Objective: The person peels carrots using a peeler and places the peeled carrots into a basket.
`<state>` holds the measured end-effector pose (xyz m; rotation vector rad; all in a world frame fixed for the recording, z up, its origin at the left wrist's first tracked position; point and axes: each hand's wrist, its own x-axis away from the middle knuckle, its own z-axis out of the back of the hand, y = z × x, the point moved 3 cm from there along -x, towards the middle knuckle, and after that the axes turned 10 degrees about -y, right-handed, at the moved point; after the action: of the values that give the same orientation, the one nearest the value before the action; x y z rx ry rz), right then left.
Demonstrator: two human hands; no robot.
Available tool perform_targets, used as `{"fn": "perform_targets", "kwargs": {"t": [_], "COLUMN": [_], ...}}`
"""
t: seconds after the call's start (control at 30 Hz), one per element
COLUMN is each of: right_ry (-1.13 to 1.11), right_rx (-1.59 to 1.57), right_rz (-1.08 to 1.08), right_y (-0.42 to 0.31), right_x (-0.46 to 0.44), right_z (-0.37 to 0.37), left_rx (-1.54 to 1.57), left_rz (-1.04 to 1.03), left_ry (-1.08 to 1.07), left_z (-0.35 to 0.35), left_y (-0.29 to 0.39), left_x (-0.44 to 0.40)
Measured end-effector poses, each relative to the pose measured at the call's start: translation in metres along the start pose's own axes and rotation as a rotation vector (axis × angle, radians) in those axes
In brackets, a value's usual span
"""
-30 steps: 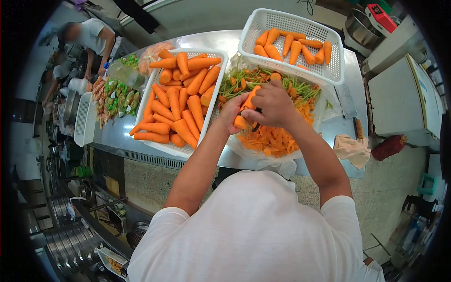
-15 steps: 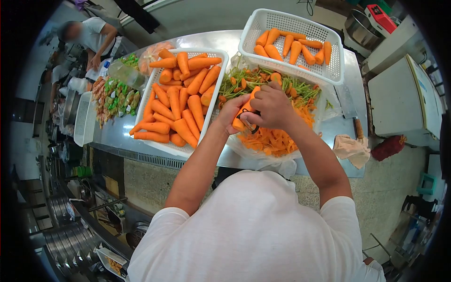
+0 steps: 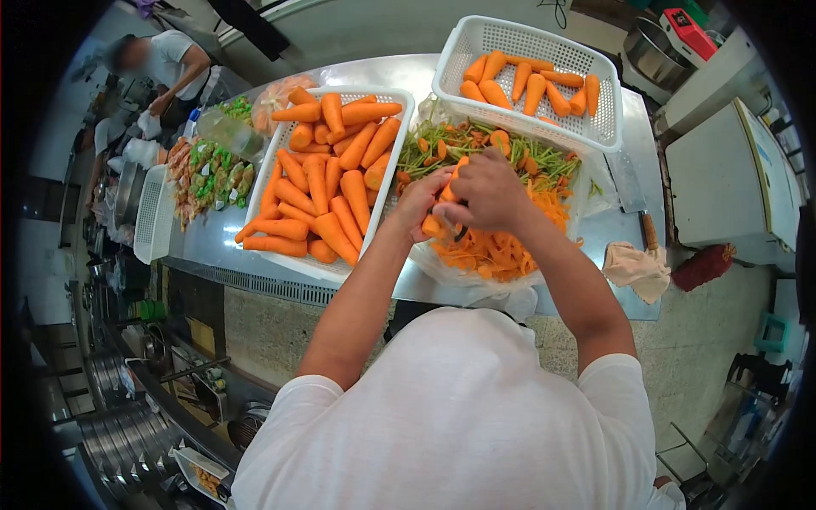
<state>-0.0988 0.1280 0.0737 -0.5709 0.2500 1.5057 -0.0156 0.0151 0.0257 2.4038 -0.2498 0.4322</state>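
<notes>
One carrot (image 3: 433,226) lies pinched in the left hand's (image 3: 418,205) fingers, long axis slanting away rightward, right hand (image 3: 491,195) just over it, fingers curled round probably a peeler (image 3: 461,231).

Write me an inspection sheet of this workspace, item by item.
Surface: reflective metal table, largely covered.
Job's things: left basket heaped with carrots; right basket holds fewer.
Clutter: orange peelings and green stalks in one heap; knife and cloth near the right edge.
Left hand: grips one carrot.
Right hand: closed on a dark tool, mostly hidden, at that carrot.
Cables: thin dark cord beyond the right basket.
Surroundings: another person beyond the table's left end; red sack on the floor, right.
</notes>
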Motion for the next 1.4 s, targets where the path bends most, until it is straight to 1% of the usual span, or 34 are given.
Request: {"fn": "perform_targets", "kwargs": {"t": [0.03, 0.1, 0.13, 0.2, 0.23, 0.3, 0.33, 0.4, 0.43, 0.5, 0.53, 0.6, 0.7, 0.73, 0.8, 0.83, 0.9, 0.93, 0.97, 1.0, 1.03, 1.07, 1.1, 1.17, 1.2, 1.23, 1.27, 1.3, 1.37, 1.4], "right_ry": [0.001, -0.029, -0.03, -0.036, -0.037, -0.14, -0.144, -0.079, -0.082, -0.062, -0.059, -0.054, -0.036, -0.035, -0.043, -0.044, -0.103, -0.009, -0.008, -0.089, -0.171, -0.143, -0.142, -0.056, -0.136, -0.119, -0.101, -0.099, -0.122, -0.098], "right_rx": [-0.001, 0.006, 0.009, -0.005, -0.006, 0.149, 0.147, 0.058, 0.054, -0.064, -0.061, -0.056, -0.052, -0.052, 0.001, -0.003, -0.03, -0.042, -0.04, 0.009, 0.056, 0.094, 0.095, -0.17, -0.151, -0.105, -0.06, -0.06, -0.036, -0.112], "right_rz": [-0.002, -0.168, -0.164, -0.342, -0.339, -0.56, -0.559, -0.569, -0.569, -0.329, -0.331, -0.035, -0.05, -0.047, -0.231, -0.228, -0.266, -0.235, -0.24, -0.436, -0.63, -0.624, -0.609, -0.557, -0.491, -0.349, -0.206, -0.209, -0.048, -0.043], "right_y": [0.009, 0.051, 0.064, 0.087, 0.092, 0.105, 0.103, 0.099, 0.086, 0.047, 0.029, -0.009, 0.018, 0.032, 0.064, 0.069, 0.082, 0.093, 0.105, 0.123, 0.141, 0.15, 0.144, 0.102, 0.08, 0.056, 0.034, 0.021, 0.0, 0.006], "right_x": [0.002, 0.005, 0.006, 0.01, 0.011, 0.016, 0.02, 0.024, 0.021, 0.012, 0.008, 0.003, 0.01, 0.011, 0.013, 0.01, 0.007, 0.006, 0.01, 0.015, 0.022, 0.029, 0.022, 0.019, 0.014, 0.011, 0.01, 0.009, 0.009, 0.012], "right_z": [-0.003, -0.003, 0.003, 0.012, 0.015, 0.018, 0.018, 0.02, 0.02, 0.016, 0.015, 0.012, -0.007, -0.004, 0.004, 0.01, 0.019, 0.02, 0.021, 0.022, 0.021, 0.021, 0.021, 0.026, 0.023, 0.017, 0.011, 0.007, 0.002, 0.002], "left_rx": [-0.001, -0.162, -0.161, -0.158, -0.157, -0.084, -0.081, -0.045, -0.042, -0.029, -0.032, 0.089, 0.104, 0.103, -0.132, -0.131, -0.152, -0.151, -0.158, -0.167, -0.172, -0.097, -0.025, -0.018, -0.023, -0.025, 0.047, 0.118, 0.094, 0.072], "left_rz": [0.002, 0.023, 0.019, 0.031, 0.029, 0.048, 0.048, -0.02, -0.019, -0.025, -0.024, 0.0, -0.042, -0.045, 0.034, 0.032, 0.093, 0.098, 0.092, 0.081, 0.08, 0.083, 0.072, 0.037, 0.01, 0.012, 0.007, 0.003, 0.017, 0.026], "left_ry": [0.001, -0.057, -0.059, -0.107, -0.106, -0.231, -0.228, -0.203, -0.199, -0.058, -0.062, 0.003, -0.042, -0.043, -0.08, -0.075, -0.084, -0.087, -0.188, -0.289, -0.288, -0.23, -0.176, -0.133, -0.1, -0.103, -0.08, -0.057, -0.082, -0.108], "left_z": [0.005, 0.018, 0.013, 0.004, 0.007, 0.01, 0.012, 0.017, 0.021, 0.029, 0.025, 0.012, -0.01, -0.005, 0.007, 0.003, -0.006, -0.002, 0.003, 0.004, 0.004, 0.007, 0.009, 0.026, 0.032, 0.027, 0.021, 0.018, 0.019, 0.019], "left_y": [-0.002, -0.006, -0.005, -0.007, -0.007, -0.007, -0.009, -0.004, -0.005, -0.007, -0.007, -0.007, -0.004, -0.006, -0.01, -0.009, -0.009, -0.01, -0.01, -0.007, -0.004, -0.005, -0.002, -0.005, -0.007, -0.007, -0.008, -0.008, -0.01, -0.011], "left_x": [-0.001, -0.004, -0.004, 0.0, 0.003, 0.007, 0.008, 0.005, 0.003, -0.005, -0.008, -0.01, -0.002, -0.003, -0.006, -0.002, 0.002, 0.002, 0.004, 0.004, 0.006, 0.011, 0.012, 0.0, -0.007, -0.01, -0.013, -0.014, -0.015, -0.015]}}
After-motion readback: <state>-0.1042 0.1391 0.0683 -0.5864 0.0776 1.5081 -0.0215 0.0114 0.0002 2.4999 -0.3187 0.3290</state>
